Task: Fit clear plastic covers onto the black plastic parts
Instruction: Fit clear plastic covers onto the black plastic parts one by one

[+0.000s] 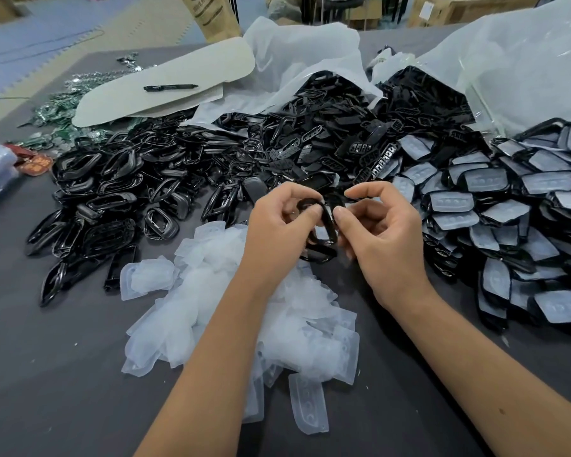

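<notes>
1. Lying at the far left on the grey surface point(47, 374), a heap of green and silver small parts point(56, 110) is partly under a pale flat sheet point(165, 90) that carries a black pen point(170, 87).
2. Next comes a big pile of black frames point(112, 199), loose and close to reach, probably the stock that waits for covers.
3. In front of it, near the person, a heap of clear covers point(238, 308) is spread out, so one can be taken quickly.
4. The left hand point(277, 222) has its fingers curled and pinches a black frame point(323, 225) held up above the clear heap.
5. The right hand point(383, 232) pinches the same frame from the other side, thumb and fingers bent on its edge. I judge that both hands steady it for fitting; I cannot tell if a cover is already in it.
6. Behind, two open white bags point(310, 54) spill black parts onto the surface.
7. At the right, finished pieces point(515, 206), black with clear covers on, are stacked apart from the rest.
</notes>
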Available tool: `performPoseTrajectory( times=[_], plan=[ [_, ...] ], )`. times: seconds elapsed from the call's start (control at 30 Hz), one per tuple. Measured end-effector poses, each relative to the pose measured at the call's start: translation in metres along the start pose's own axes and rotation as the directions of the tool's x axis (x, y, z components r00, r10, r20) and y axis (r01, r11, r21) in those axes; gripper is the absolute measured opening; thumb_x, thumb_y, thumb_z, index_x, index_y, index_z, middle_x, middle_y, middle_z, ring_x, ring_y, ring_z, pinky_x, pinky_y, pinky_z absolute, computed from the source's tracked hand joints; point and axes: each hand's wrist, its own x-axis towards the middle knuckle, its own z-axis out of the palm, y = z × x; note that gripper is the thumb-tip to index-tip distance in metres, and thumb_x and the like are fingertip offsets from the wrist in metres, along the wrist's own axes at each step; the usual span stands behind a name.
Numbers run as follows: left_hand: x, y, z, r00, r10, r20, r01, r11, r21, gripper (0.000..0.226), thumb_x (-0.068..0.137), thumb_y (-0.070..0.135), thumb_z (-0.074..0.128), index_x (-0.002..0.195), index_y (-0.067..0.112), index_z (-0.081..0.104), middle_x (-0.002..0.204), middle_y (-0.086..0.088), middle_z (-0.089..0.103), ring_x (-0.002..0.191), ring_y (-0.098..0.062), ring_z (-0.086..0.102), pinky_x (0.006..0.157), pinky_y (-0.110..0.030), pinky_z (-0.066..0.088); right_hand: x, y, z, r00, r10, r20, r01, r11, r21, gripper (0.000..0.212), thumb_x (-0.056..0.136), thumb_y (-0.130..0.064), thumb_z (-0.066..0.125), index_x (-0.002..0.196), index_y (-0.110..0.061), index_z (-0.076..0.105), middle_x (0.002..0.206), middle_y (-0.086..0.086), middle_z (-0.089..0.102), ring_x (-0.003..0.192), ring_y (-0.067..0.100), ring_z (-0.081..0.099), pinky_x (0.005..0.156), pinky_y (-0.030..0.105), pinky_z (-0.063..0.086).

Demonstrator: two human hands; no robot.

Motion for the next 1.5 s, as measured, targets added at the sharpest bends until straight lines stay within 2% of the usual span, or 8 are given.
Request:
performPoseTrajectory(
  times=[0.2,0.33,0.43,0.63,0.93,1.07,1.37,1.5],
  plan=[
    [0.0049,-0.0056,-0.0008,0.976,-0.084,-0.199,0.065,0.993,-0.102,0.007,0.096,0.001,0.066,0.091,0.006,0.064,0.079,-0.015,0.075,0.057,-0.018,0.068,0.054,-0.023,0.052,0.0010,0.0029,0.0008,0.994,-0.026,-0.109,0.018,0.997,-0.072,0.008,0.095,-0.011,0.075,0.096,-0.015,0.068,0.074,0.005,0.071,0.056,0.019,0.066,0.053,0.030,0.052],
    [0.0051,-0.0048,-0.0018,0.970,-0.147,-0.192,0.102,0.969,-0.225,0.012,0.096,-0.006,0.061,0.089,0.004,0.061,0.074,-0.007,0.075,0.073,-0.023,0.077,0.070,-0.032,0.063,0.0005,0.0043,-0.0007,0.986,-0.062,-0.156,0.040,0.989,-0.141,0.014,0.095,-0.010,0.070,0.098,-0.022,0.075,0.081,-0.003,0.073,0.068,0.018,0.067,0.068,0.036,0.058],
    [0.0050,-0.0035,-0.0010,0.971,-0.168,-0.171,0.119,0.958,-0.262,0.014,0.096,-0.010,0.056,0.090,0.002,0.061,0.067,0.002,0.072,0.076,-0.023,0.078,0.075,-0.034,0.064,-0.0007,0.0026,0.0001,0.982,-0.083,-0.168,0.062,0.990,-0.128,0.014,0.096,-0.006,0.070,0.101,-0.018,0.076,0.080,0.000,0.073,0.065,0.017,0.071,0.064,0.029,0.058],
    [0.0035,-0.0021,-0.0006,0.973,-0.164,-0.161,0.133,0.973,-0.188,0.015,0.090,-0.011,0.060,0.090,0.004,0.062,0.078,-0.014,0.076,0.076,-0.032,0.079,0.082,-0.042,0.065,-0.0028,0.0019,0.0040,0.984,-0.077,-0.160,0.060,0.992,-0.110,0.007,0.092,-0.003,0.077,0.091,-0.008,0.074,0.076,0.002,0.074,0.063,0.017,0.076,0.057,0.026,0.061],
    [0.0007,-0.0016,0.0004,0.991,-0.102,-0.090,0.094,0.992,-0.087,0.021,0.090,-0.013,0.059,0.083,0.006,0.064,0.075,-0.018,0.073,0.070,-0.032,0.078,0.068,-0.029,0.061,-0.0060,-0.0005,0.0051,0.954,-0.295,-0.060,0.245,0.876,-0.415,0.004,0.096,-0.013,0.075,0.097,-0.010,0.077,0.090,-0.002,0.070,0.069,0.017,0.072,0.060,0.038,0.061],
    [0.0007,-0.0027,0.0007,0.994,-0.088,-0.069,0.082,0.994,-0.077,0.015,0.091,-0.012,0.059,0.087,0.002,0.063,0.075,-0.023,0.071,0.070,-0.034,0.077,0.079,-0.046,0.063,-0.0046,-0.0002,0.0041,0.961,-0.264,-0.076,0.201,0.864,-0.462,0.004,0.096,-0.013,0.075,0.094,-0.009,0.076,0.088,-0.002,0.070,0.068,0.021,0.072,0.062,0.047,0.059],
    [0.0001,-0.0026,-0.0003,0.999,-0.049,-0.017,0.048,0.994,-0.096,0.018,0.088,-0.004,0.077,0.094,-0.005,0.060,0.075,-0.019,0.073,0.067,-0.034,0.077,0.067,-0.038,0.064,-0.0040,0.0013,0.0034,0.964,-0.237,-0.123,0.167,0.894,-0.416,0.007,0.094,-0.017,0.078,0.095,-0.012,0.073,0.086,-0.003,0.069,0.071,0.021,0.071,0.062,0.047,0.061],
    [-0.0009,0.0008,-0.0037,0.999,-0.052,0.007,0.053,0.975,-0.215,0.016,0.088,-0.009,0.074,0.090,-0.001,0.059,0.074,-0.016,0.072,0.063,-0.028,0.075,0.060,-0.026,0.060,-0.0008,0.0021,0.0024,0.987,-0.080,-0.138,0.045,0.970,-0.240,0.025,0.092,-0.020,0.081,0.110,-0.014,0.064,0.089,0.001,0.065,0.067,0.020,0.072,0.047,0.037,0.059]
  ],
)
